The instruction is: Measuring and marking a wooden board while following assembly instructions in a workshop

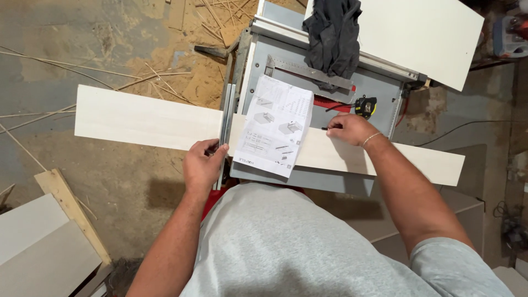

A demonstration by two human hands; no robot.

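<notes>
Sawdust-strewn workshop floor (137, 60) lay under a long pale board (143, 121) resting across a grey saw table (379, 88).
At left the left hand (202, 165) was closed on a metal slide rail (225, 126) set square across the board; an instruction sheet (278, 126) lay midway; the right hand (347, 130) pinched a dark pencil (328, 128) on the board. Marking looked under way, no cut visible.

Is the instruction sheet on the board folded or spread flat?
Spread flat: the instruction sheet lies open across the long board, printed diagrams facing up.
</notes>
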